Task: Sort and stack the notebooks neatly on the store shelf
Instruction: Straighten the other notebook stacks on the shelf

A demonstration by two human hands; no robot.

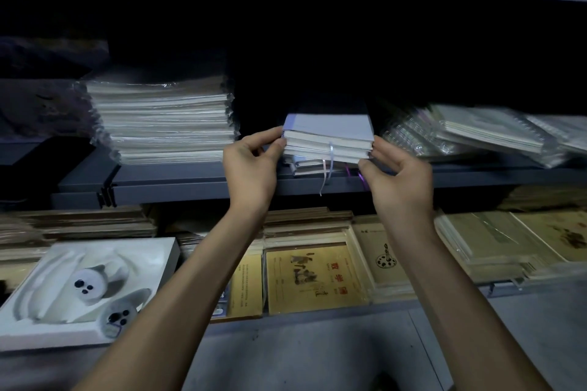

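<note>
A plastic-wrapped pile of notebooks (165, 124) sits on the shelf (190, 182), at nine o'clock from the small lilac notebook stack (328, 135). The left hand (251, 165) pinches that stack's left end between thumb and fingers. The stack is mid-shelf, just above other small notebooks (306, 165), with ribbons dangling. The right hand (397, 181) grasps its right end. Spiral notebooks (476, 133) lie at three o'clock.

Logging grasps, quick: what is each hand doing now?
Left hand: pinches the left end of the notebook stack.
Right hand: grips its right end.
</note>
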